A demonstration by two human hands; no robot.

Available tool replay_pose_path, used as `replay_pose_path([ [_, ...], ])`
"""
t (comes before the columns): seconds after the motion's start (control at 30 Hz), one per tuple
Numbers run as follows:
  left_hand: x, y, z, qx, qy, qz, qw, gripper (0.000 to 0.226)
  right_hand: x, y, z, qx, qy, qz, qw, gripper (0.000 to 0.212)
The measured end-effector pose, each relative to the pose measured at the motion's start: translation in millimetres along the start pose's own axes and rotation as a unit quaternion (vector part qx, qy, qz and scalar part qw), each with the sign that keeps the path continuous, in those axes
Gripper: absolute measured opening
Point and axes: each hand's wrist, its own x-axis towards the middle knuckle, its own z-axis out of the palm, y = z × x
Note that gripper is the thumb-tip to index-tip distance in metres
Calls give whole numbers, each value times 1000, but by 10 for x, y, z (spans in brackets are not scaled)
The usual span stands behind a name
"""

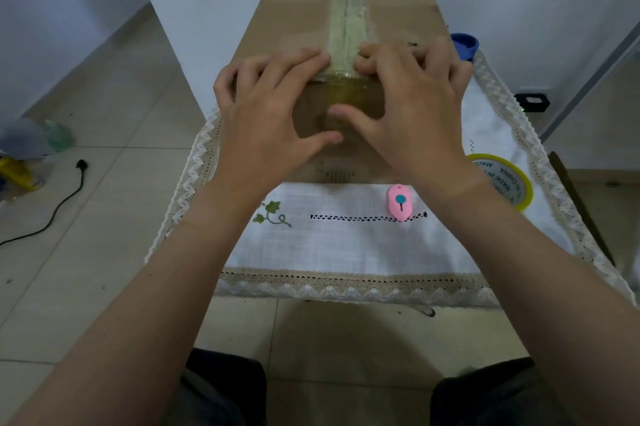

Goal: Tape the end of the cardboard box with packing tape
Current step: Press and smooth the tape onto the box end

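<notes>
A long cardboard box (pixel 298 9) lies on the table, its near end facing me. A strip of clear yellowish packing tape (pixel 346 34) runs along the top seam and folds down over the near end. My left hand (pixel 273 110) and my right hand (pixel 412 103) lie spread on the box's near top edge, fingers on either side of the tape and thumbs pressing on the end face below it. Neither hand grips anything. The tape roll (pixel 502 179) rests on the table at the right, partly behind my right wrist.
A pink cutter (pixel 399 202) lies on the white lace-edged tablecloth (pixel 346 252) just in front of the box. A blue object (pixel 464 44) sits behind the box at right. A black cable (pixel 52 214) and bottles lie on the tiled floor at left.
</notes>
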Motion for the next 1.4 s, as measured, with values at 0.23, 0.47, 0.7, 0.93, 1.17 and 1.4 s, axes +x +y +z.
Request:
replay_pose_path([
  [0.23,171,260,116,-53,122,-124,983,35,90,61,-45,53,77,36,995,37],
  [0.47,160,168,194,-52,138,-105,984,41,74,101,-18,73,70,28,994,34],
  [0.7,97,78,191,-21,105,-54,993,60,-2,145,-32,21,23,-11,999,47],
  [0.93,27,15,183,38,62,-30,997,84,-157,179,20,-15,11,-43,999,73],
  [1.17,64,-66,63,5,19,-12,1000,84,-105,217,18,19,38,-42,998,62],
  [1.4,197,98,113,-85,96,-113,985,39,1,153,-5,90,116,25,989,35],
])
